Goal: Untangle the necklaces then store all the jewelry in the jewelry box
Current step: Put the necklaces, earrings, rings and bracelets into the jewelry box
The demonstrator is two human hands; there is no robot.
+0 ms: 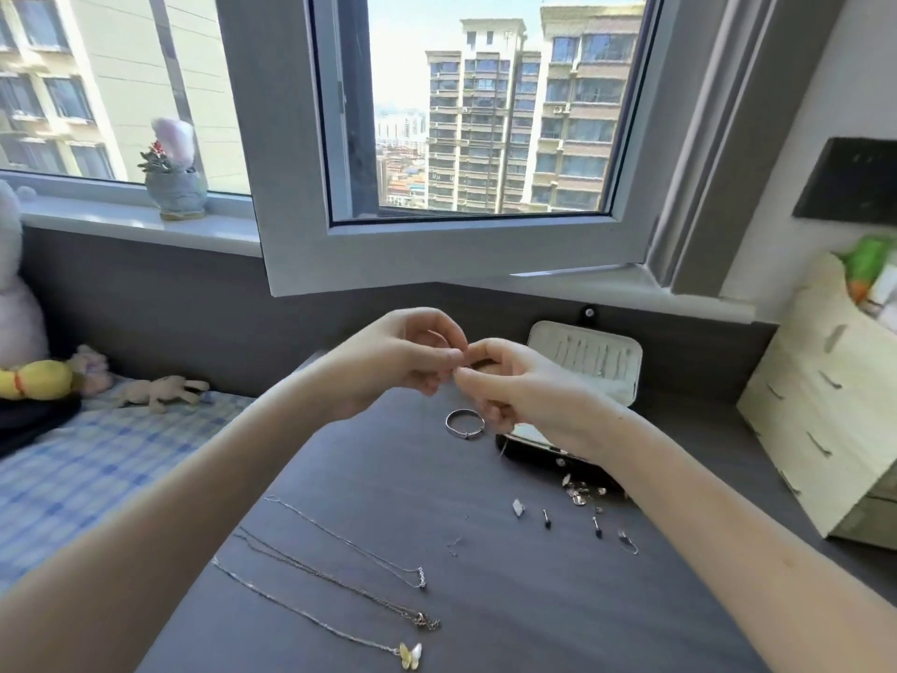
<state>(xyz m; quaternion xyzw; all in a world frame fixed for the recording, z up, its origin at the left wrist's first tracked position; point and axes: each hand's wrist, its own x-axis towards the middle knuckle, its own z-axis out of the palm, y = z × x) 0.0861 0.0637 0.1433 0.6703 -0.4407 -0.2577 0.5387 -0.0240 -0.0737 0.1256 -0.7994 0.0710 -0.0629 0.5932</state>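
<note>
My left hand (403, 361) and my right hand (509, 386) are raised above the desk with fingertips meeting, pinching something too small to make out. Behind them the jewelry box (587, 361) stands open, its pale lid upright and its dark base partly hidden by my right wrist. Three necklaces lie stretched out, apart from one another, near the front: a thin chain (349, 541), a darker chain (335, 582), and one with a yellow butterfly pendant (410, 655). A silver bangle (465, 423) lies beside the box. Small earrings (573, 519) lie scattered to the right.
The grey desk (509, 599) meets a bed with a blue checked sheet (97, 468) and soft toys on the left. A pale green drawer unit (825, 410) stands at the right. An open window sash (437, 245) juts over the desk's back.
</note>
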